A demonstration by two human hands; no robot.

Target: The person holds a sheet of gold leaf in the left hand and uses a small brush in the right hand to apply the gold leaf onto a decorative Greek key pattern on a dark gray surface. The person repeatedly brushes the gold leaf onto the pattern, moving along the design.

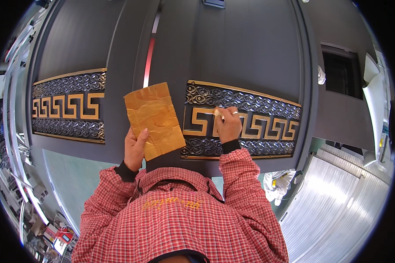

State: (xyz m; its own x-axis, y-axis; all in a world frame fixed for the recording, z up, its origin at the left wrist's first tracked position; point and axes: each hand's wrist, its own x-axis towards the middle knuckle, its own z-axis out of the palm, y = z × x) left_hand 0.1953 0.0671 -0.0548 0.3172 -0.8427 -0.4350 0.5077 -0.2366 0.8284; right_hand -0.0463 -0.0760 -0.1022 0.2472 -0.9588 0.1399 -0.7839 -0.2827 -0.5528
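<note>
My left hand (pixel 135 148) grips the lower left edge of a creased, gold-coloured piece of cardboard (pixel 158 116), thumb on top. The cardboard is held over the strip between two dark grey door panels. My right hand (pixel 231 127) pinches a small pale wad (pixel 218 112), perhaps sponge or cloth; its exact kind is too small to tell. The wad is at the upper edge of the gold key pattern (pixel 254 125) on the right panel's ornamental band. Dark embossed swirls (pixel 245 101) run above and below that pattern, within thin gold borders.
A matching ornamental band (pixel 68 106) crosses the left door panel (pixel 81 41). A reddish-white strip (pixel 149 63) shows between the panels. At the lower right lie crumpled clear plastic (pixel 278 186) and ribbed translucent sheets (pixel 324 197). A dark rectangular opening (pixel 341 70) is at the far right.
</note>
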